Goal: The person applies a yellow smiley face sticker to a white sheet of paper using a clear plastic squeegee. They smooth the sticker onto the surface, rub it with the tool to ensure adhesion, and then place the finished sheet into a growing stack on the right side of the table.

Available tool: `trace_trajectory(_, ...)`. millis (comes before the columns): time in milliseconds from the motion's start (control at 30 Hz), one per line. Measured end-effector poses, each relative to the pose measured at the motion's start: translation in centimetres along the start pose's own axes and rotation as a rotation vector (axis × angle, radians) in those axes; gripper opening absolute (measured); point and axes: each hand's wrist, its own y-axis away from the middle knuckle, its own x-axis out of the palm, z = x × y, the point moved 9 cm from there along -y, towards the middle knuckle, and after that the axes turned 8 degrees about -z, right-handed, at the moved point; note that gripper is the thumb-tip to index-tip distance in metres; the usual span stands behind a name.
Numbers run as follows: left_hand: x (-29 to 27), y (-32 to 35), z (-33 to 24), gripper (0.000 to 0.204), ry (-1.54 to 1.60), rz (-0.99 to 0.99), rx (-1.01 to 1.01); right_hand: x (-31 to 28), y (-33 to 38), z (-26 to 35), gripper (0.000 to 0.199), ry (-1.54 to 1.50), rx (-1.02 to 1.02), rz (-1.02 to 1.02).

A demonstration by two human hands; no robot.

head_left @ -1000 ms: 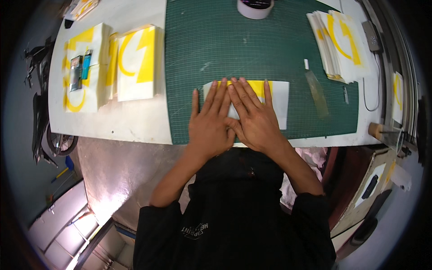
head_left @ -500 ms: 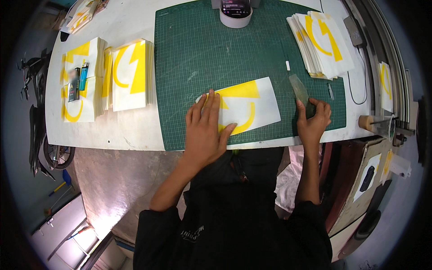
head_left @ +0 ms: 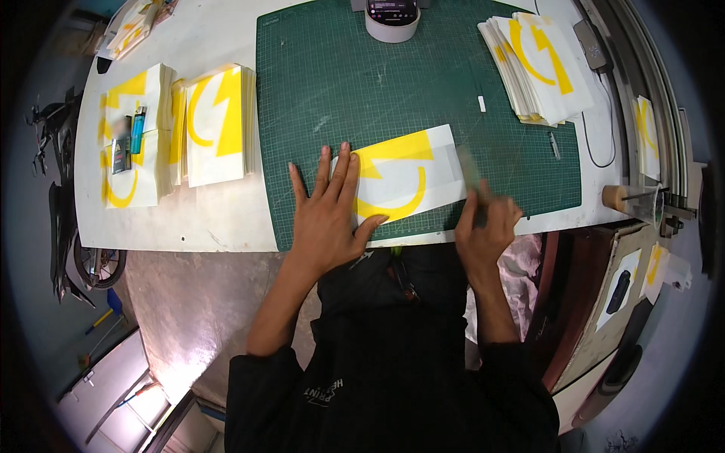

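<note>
At the desk's near edge, our left hand [head_left: 326, 219] lies flat and open on the yellow-printed sheet [head_left: 404, 177], while our right hand [head_left: 487, 226] has its grip closed around a blurred flat tool [head_left: 470, 172] at the sheet's right end, on the green cutting mat [head_left: 362, 83].

Matt green cutting mat [head_left: 362, 98], glossy sticker sheet [head_left: 408, 177]

Sheet [head_left: 404, 177] lies on cutting mat [head_left: 340, 83], stacks [head_left: 540, 64] either side.
</note>
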Motion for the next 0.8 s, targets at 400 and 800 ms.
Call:
trace_trajectory(400,-0.4,0.6,-2.3,0.098,0.011,-0.142,-0.063,3.3,-7.1,-5.4,0.023,-0.045,0.153,-0.030)
trace_trajectory(800,0.1,-10.7,-2.8,0.056,0.643,0.199,0.262,3.7,0.6,6.5,0.028,-0.276,-0.134,0.274)
